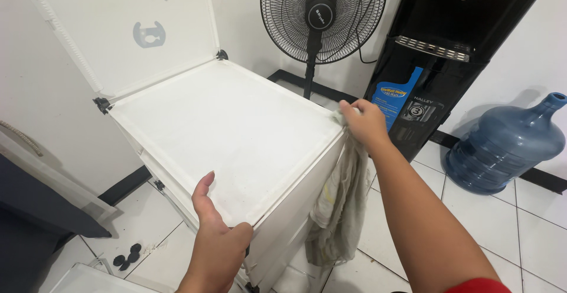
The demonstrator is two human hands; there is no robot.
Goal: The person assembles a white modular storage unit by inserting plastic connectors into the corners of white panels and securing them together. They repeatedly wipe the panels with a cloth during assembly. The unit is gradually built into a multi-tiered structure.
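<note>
Left hand (215, 234) is nearest the camera: palm on the near corner of the white square plastic cabinet panel (227, 128), thumb on top, fingers wrapped over the edge, so this grip is clamped on the panel. Right hand (366, 125) is at the far right corner of the same panel, its grip closed on a crumpled pale grey-beige cloth rag (339, 201). The rag touches the corner and hangs down the cabinet's right side, limp, creased, with faint yellowish staining. Panel top is flat, matte, lightly smudged. A second white panel (127, 24) stands upright behind it, joined at black corner connectors (102, 104).

Room: white tiled floor (531, 228) with a dark skirting strip. Black pedestal fan (322, 15) stands behind the cabinet. Black water dispenser (449, 51) is to the right, and a blue translucent water jug (508, 145) stands beside it against the wall. Small black discs (127, 256) lie on the floor at lower left.
</note>
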